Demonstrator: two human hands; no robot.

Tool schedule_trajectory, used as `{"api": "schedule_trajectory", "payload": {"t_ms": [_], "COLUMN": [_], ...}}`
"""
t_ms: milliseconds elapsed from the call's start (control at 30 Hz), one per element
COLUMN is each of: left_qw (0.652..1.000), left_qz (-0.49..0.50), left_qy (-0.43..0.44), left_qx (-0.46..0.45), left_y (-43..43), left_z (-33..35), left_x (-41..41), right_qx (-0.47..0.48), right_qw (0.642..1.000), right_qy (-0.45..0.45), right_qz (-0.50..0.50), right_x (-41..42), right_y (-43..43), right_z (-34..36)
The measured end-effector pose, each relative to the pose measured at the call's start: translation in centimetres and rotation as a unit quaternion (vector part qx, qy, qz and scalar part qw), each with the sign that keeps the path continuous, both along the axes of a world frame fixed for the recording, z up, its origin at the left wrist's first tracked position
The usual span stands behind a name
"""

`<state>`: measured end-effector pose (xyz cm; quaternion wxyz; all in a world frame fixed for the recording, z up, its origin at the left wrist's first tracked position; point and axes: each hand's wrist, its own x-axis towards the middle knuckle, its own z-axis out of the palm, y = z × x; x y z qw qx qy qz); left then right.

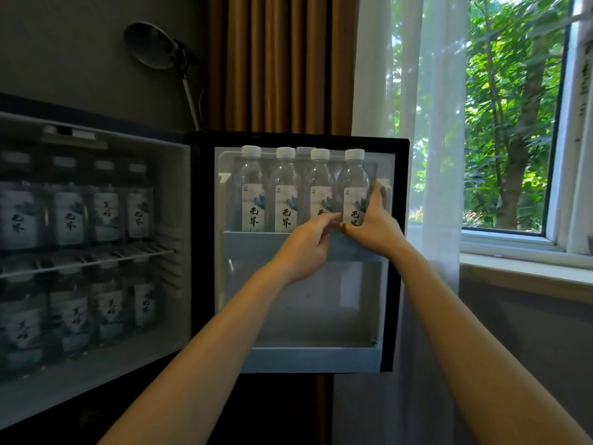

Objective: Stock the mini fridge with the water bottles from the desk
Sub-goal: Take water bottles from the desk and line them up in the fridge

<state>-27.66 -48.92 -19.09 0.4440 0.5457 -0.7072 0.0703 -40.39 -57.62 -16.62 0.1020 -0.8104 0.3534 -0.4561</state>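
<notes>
Head view: right hand [375, 229] grasps the end bottle [354, 184] on the door shelf [256, 248], 2 o'clock in frame; left hand [305, 248] touches it, grip unclear. Tight row, so a shove may topple the neighbouring bottles [284, 187].

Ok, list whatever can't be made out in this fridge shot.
Head view:
- Rear bottle on the door shelf: only its cap shows; the front bottles hide the rest.
- Rightmost bottle: the right hand gripping it covers its base; whether the left hand touches it is unclear.
- Bottles inside the fridge: dim and blurred; the leftmost are cut off by the frame edge.
- Desk: out of frame.
</notes>
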Motion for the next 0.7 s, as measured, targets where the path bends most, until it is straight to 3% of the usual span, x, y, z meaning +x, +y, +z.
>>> {"api": "schedule_trajectory", "payload": {"t_ms": [200, 333, 500, 700], "left_qw": [0.999, 0.993, 0.979, 0.958], "left_qz": [-0.001, 0.038, 0.093, 0.184], "left_qy": [0.02, 0.049, 0.089, 0.105], "left_qx": [-0.039, -0.099, -0.159, -0.194], "left_y": [0.9, 2.0, 4.3, 9.1], "left_z": [-0.4, -0.8, -1.4, -3.0], "left_x": [0.4, 1.8, 4.3, 8.9], "right_qx": [-0.039, -0.184, -0.322, -0.322], "right_qw": [0.997, 0.971, 0.928, 0.925], "right_qy": [0.02, -0.099, -0.179, -0.186], "right_qz": [-0.059, -0.112, -0.059, 0.076], "right_x": [0.1, 0.8, 4.1, 10.6], "right_y": [0.7, 2.0, 4.3, 8.1], "right_z": [-0.3, -1.0, -1.6, -3.8]}}
